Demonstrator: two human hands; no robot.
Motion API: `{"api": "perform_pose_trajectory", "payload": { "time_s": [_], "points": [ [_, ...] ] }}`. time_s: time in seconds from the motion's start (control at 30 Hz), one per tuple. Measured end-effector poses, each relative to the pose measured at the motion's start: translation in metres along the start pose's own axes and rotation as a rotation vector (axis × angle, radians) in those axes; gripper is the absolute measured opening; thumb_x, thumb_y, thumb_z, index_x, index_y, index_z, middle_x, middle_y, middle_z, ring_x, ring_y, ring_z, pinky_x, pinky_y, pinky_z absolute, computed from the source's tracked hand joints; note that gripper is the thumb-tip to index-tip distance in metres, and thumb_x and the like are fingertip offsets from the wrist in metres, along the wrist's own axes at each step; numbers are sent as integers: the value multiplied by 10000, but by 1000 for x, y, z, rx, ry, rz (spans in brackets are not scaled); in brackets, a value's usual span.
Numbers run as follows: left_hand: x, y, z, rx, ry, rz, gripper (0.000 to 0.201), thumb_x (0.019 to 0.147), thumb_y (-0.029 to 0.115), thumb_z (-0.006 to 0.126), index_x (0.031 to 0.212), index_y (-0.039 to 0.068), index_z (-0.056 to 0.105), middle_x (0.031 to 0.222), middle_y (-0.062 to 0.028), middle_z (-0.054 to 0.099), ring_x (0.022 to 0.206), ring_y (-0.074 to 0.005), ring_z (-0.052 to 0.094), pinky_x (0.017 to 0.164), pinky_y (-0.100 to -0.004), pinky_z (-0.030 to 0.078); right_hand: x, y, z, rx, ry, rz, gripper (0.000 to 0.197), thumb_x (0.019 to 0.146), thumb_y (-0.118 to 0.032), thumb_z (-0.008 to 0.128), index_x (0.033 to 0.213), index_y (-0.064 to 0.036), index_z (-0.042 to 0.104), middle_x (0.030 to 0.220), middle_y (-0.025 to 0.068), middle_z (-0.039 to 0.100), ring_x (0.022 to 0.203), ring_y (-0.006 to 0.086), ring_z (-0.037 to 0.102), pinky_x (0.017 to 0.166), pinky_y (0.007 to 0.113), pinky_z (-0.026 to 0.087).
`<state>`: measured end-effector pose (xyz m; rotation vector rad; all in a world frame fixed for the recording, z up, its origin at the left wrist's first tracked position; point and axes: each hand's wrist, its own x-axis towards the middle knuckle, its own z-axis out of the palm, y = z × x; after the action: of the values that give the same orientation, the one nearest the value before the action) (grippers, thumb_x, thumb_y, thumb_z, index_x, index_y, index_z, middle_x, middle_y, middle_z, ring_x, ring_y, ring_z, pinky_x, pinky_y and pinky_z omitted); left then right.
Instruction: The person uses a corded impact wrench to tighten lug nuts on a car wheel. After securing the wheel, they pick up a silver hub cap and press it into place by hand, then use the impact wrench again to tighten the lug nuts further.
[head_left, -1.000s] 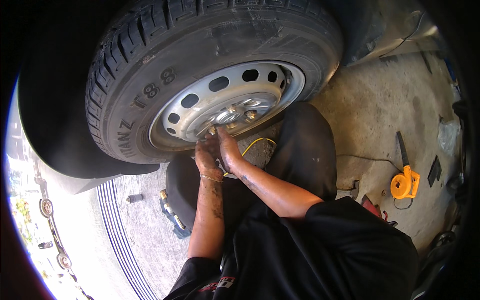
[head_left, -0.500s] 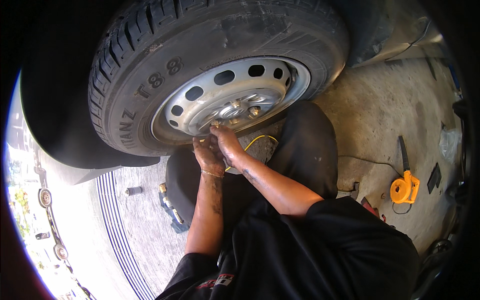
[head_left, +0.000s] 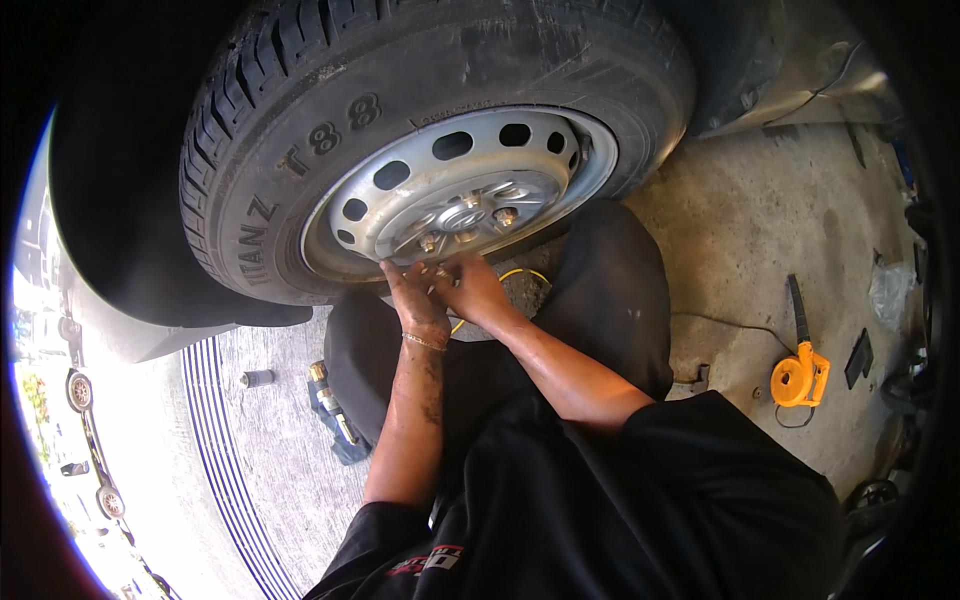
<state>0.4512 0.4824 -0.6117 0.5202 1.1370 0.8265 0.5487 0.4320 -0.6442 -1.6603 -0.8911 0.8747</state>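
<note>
A black tire (head_left: 330, 190) on a silver steel wheel (head_left: 400, 215) fills the upper middle. Brass-coloured lug nuts sit at its hub, one lug nut (head_left: 429, 243) at the lower left and another lug nut (head_left: 507, 216) to the right. Just below the rim, my left hand (head_left: 415, 305) is cupped, palm up, around small shiny pieces that look like lug nuts (head_left: 437, 276). My right hand (head_left: 475, 290) meets it there with fingers curled in. What the right fingertips pinch is mostly hidden. Neither hand touches the hub.
An orange blower (head_left: 800, 375) with a black nozzle lies on the concrete at the right, its cord running toward my knee. An air tool (head_left: 330, 400) rests on a dark cloth by my left knee, and a dark socket (head_left: 257, 378) lies farther left. A yellow hose (head_left: 525, 272) loops between my knees.
My right hand has drawn back from the lower-left lug nut and down to my left palm. The left hand has turned more palm up. That lug nut now shows uncovered on the hub.
</note>
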Motion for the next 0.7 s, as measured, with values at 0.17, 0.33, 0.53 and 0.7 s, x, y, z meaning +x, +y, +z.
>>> {"api": "perform_pose_trajectory", "payload": {
  "time_s": [0.17, 0.33, 0.53, 0.7],
  "points": [
    [-3, 2, 6, 52, 56, -10, 1022, 899, 812, 332, 1494, -19, 322, 1463, -199, 421, 1354, -420, 397, 1168, -523, 216, 14, 28, 13, 790, 377, 390, 246, 874, -196, 710, 1053, -36, 659, 907, 46, 673, 819, 154, 631, 714, 329, 495],
    [-5, 2, 5, 39, 39, -19, 1035, 889, 815, 357, 1511, -11, 293, 1447, -187, 451, 1328, -396, 432, 1155, -506, 244, 17, 31, 20, 1151, 491, 359, 355, 870, -117, 738, 1171, -2, 588, 981, 72, 643, 842, 133, 613, 724, 282, 501],
    [-9, 5, 7, 35, 13, -37, 1037, 889, 810, 372, 1527, 0, 266, 1440, -161, 470, 1285, -363, 471, 1136, -482, 272, 19, 19, 28, 1272, 530, 371, 323, 872, -30, 719, 1143, 7, 546, 1011, 114, 618, 844, 166, 631, 720, 270, 548],
    [-15, 6, 12, 53, -14, -34, 1015, 932, 784, 280, 1556, -11, 188, 1496, -196, 416, 1332, -380, 433, 1159, -490, 232, 15, 10, 28, 1393, 533, 401, 269, 886, 1, 699, 1105, -8, 542, 1010, 108, 611, 852, 184, 640, 749, 293, 575]
  ]
}}
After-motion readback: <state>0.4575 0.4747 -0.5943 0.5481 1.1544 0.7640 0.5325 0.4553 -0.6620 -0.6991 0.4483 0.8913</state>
